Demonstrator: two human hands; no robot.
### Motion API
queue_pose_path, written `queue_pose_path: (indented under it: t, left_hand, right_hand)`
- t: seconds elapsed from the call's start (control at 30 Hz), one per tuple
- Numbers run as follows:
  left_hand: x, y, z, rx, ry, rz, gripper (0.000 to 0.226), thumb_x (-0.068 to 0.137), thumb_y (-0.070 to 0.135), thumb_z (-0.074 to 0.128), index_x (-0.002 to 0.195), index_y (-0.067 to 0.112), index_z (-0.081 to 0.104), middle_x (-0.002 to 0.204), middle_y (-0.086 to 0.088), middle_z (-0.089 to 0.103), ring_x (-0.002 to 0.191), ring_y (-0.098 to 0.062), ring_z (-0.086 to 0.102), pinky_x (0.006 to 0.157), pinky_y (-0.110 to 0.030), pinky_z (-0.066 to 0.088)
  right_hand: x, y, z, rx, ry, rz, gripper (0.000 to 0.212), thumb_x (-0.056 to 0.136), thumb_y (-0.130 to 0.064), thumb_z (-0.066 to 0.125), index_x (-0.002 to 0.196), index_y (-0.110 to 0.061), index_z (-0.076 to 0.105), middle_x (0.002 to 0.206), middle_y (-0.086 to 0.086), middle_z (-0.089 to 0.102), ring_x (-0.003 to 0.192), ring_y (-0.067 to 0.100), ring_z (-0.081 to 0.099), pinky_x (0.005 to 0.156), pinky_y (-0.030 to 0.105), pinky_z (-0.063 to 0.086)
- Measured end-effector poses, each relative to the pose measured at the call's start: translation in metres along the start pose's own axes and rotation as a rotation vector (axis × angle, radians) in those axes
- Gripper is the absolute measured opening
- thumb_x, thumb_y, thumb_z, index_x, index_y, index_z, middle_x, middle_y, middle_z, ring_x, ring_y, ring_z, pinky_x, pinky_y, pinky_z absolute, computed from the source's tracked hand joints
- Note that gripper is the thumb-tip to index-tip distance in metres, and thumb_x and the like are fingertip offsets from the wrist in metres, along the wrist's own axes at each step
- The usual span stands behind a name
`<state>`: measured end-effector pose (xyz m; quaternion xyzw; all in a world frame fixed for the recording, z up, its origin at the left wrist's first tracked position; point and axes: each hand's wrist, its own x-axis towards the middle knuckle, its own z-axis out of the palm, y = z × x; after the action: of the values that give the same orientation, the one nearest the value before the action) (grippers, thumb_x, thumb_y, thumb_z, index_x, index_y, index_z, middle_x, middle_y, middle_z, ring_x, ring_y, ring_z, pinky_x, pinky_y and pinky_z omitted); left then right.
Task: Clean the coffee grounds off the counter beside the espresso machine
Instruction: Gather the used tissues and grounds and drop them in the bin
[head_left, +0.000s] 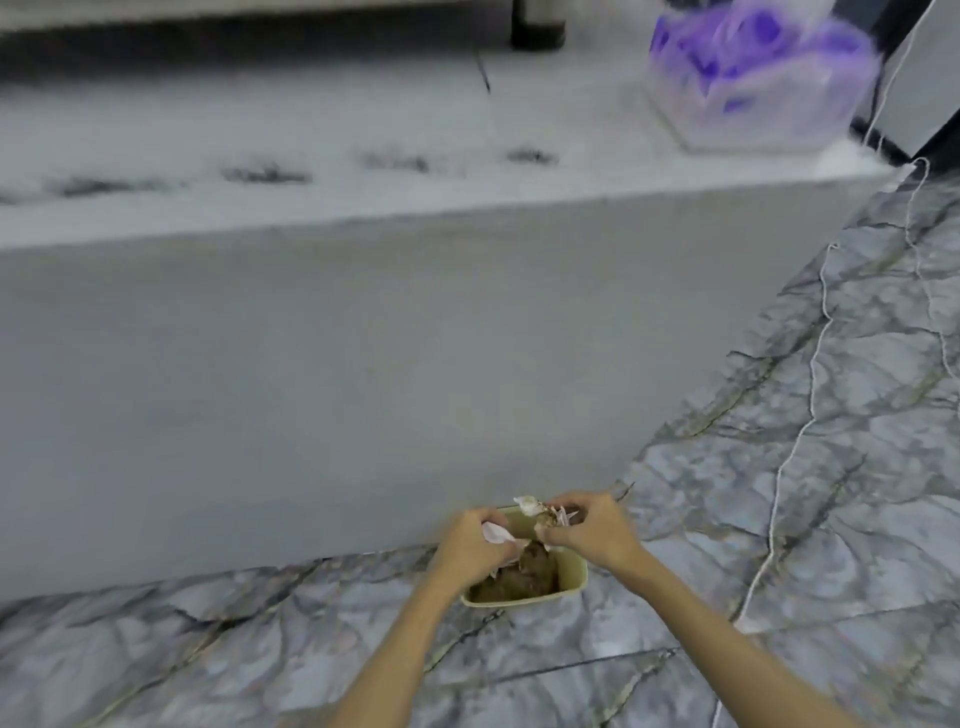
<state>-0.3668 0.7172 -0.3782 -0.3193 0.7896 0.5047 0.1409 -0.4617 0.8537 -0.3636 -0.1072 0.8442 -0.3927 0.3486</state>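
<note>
Hands over small bin (524, 597) on floor: left hand (475, 543) pinching white tissue (493, 534), right hand (584, 527) pinching soiled tissue (540, 509). Above bin, on counter (311, 124), dark coffee grounds (265, 174) remaining; cleaning probably partly done.

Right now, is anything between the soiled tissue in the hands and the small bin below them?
Nothing visible. The left hand and the right hand pinch the crumpled white tissue directly over the open beige rectangular bin on the marble floor. The bin has no lid and already holds brown waste, so the tissue could drop straight in.
</note>
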Motion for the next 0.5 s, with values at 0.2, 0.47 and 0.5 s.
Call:
queue_pose_path:
  t: [0.2,0.47,0.5]
  left_hand:
    - [0.083,-0.094,0.076,0.031,0.043,-0.065,0.033,0.079,0.021,0.069,0.108,0.007,0.062,0.089,0.001,0.06,0.081,-0.011,0.054,0.05,-0.008,0.038]
    - [0.13,-0.146,0.115,0.182,0.003,-0.096,0.04,0.086,0.013,0.054,0.126,0.012,0.052,0.132,-0.008,0.056,0.12,-0.022,0.053,0.103,-0.033,0.043]
    - [0.123,-0.141,0.111,0.199,-0.006,-0.095,0.039,0.087,0.014,0.053,0.126,0.013,0.053,0.13,-0.009,0.057,0.117,-0.022,0.055,0.102,-0.034,0.045]
  right_hand:
    - [0.08,0.108,0.066,-0.102,0.068,0.04,0.038,0.069,-0.012,0.075,0.097,0.011,0.063,0.103,0.03,0.066,0.088,0.038,0.062,0.069,0.042,0.049]
    - [0.127,0.174,0.098,-0.117,0.01,0.106,0.047,0.068,-0.023,0.079,0.104,0.003,0.063,0.109,0.019,0.068,0.102,0.03,0.062,0.087,0.036,0.051]
    - [0.12,0.166,0.095,-0.115,-0.004,0.11,0.048,0.07,-0.023,0.078,0.108,0.001,0.062,0.111,0.016,0.067,0.103,0.026,0.061,0.085,0.031,0.049]
